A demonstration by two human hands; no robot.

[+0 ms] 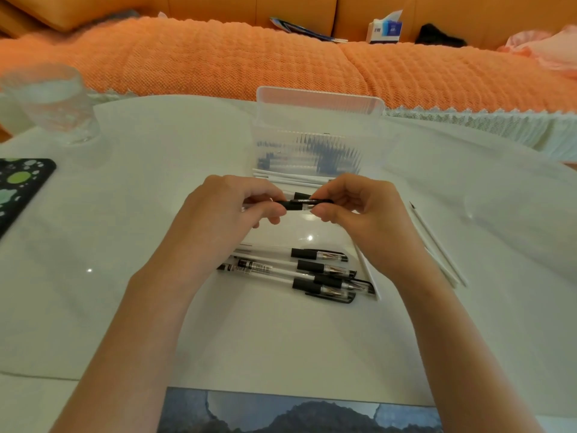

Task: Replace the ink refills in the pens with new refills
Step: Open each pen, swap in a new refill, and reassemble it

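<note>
Nearest edge of the white surface [93, 307]: a dark picture mat [299, 410], nearer the camera than the held pen [307, 204]. Both forearms reach forward over it.

Between mat and held pen: a pile of capped pens [324, 270], white barrels, black caps, lying roughly parallel on the surface.

Held pen: lifted above the surface and lying crosswise, black cap end towards the right.
- Left hand [224, 207]: grip closed, fingers curled round the barrel end, which is mostly hidden.
- Right hand [359, 207]: grip closed, thumb and fingertips pinching the cap end.

Right of the held pen: loose white refills [436, 242] lying on the surface, one with a dark tip pointing away.

Just beyond the held pen: more white refills in a row [290, 176], lying against the front of a clear ribbed plastic box [318, 132]. Its contents are blurred.

Left of the held pen, well apart: a dark patterned object [18, 185]; further back, a drinking glass [53, 101].

Farthest beyond the held pen: a sofa with an orange knitted cover [218, 60], carrying a tissue box [385, 28].
</note>
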